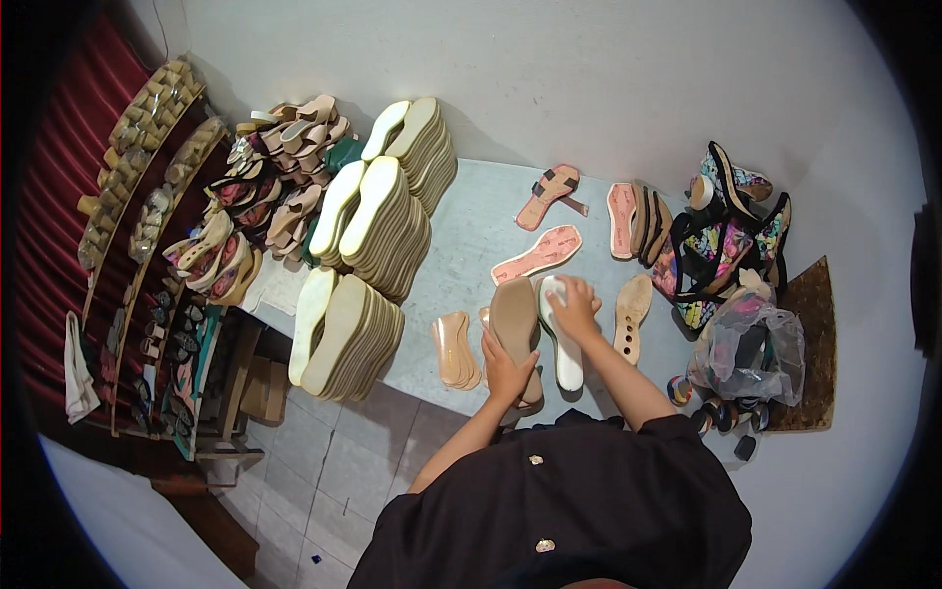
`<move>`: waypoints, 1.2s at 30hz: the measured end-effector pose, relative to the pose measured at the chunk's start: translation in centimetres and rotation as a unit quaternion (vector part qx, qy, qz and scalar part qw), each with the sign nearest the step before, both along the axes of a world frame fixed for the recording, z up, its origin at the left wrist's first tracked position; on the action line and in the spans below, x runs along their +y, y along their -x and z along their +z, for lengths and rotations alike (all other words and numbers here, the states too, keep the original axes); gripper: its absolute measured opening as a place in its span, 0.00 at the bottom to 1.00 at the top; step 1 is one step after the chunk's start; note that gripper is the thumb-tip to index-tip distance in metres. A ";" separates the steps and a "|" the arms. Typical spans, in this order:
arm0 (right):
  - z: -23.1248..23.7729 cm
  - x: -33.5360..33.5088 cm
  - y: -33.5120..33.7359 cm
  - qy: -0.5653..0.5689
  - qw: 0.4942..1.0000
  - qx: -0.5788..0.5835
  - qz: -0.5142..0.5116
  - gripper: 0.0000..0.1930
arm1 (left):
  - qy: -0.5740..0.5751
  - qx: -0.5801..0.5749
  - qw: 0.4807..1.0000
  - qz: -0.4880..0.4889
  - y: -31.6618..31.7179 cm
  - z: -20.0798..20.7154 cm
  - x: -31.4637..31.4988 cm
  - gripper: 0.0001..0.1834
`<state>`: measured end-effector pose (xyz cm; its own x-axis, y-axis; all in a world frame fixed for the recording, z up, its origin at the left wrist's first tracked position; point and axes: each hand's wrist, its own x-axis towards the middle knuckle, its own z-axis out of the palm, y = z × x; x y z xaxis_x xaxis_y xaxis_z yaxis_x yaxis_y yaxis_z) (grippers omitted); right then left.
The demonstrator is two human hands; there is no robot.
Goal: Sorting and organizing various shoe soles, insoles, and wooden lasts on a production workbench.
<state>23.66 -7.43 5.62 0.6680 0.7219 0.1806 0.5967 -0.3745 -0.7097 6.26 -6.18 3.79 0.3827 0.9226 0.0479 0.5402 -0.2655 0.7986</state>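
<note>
My left hand [507, 368] grips a tan shoe sole [514, 316] near its lower end, thumb along one side. Beside it lies a white shoe sole [566, 361] with a dark edge. On the upper part of that white sole, my right hand [575, 308] has its fingers bent and pressed down; whether they pinch something small is hidden. Left of my left hand sits a small stack of beige insoles [451, 350]. To the right of my right hand is a tan sole piece with several dark holes [631, 312]. A pink patterned insole [537, 253] lies just beyond both hands.
Tall stacks of cream soles [388, 236] line the table's left side, with piled sandals [294, 167] behind. A strapped sandal [549, 193] and more insoles [622, 222] lie at the back. Floral wedge shoes [721, 236] and a clear plastic bag [751, 339] crowd the right.
</note>
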 end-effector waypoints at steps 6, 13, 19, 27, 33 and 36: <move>-0.1 -3.9 5.5 0.131 0.984 -0.013 0.119 0.23 | 0.069 0.029 0.997 -0.026 1.0 -2.3 2.3 0.54; -1.7 -5.3 6.6 0.158 0.979 -0.059 0.115 0.23 | 0.161 -0.020 0.986 -0.044 0.6 -1.7 5.0 0.59; -2.3 -5.9 6.2 0.149 0.982 -0.045 0.110 0.21 | 0.176 0.014 0.984 0.028 -0.9 0.0 3.5 0.59; 0.6 -6.9 6.9 0.137 0.982 -0.036 0.121 0.21 | 0.176 -0.076 0.981 0.011 0.0 -1.4 2.9 0.50; 2.6 -6.7 6.8 -0.031 0.941 0.264 0.208 0.44 | 0.399 -0.445 0.795 -0.108 2.4 6.5 1.2 0.35; 4.8 -6.9 7.6 -0.029 0.854 0.425 0.299 0.61 | 0.430 -0.481 0.755 -0.112 3.3 5.9 0.6 0.37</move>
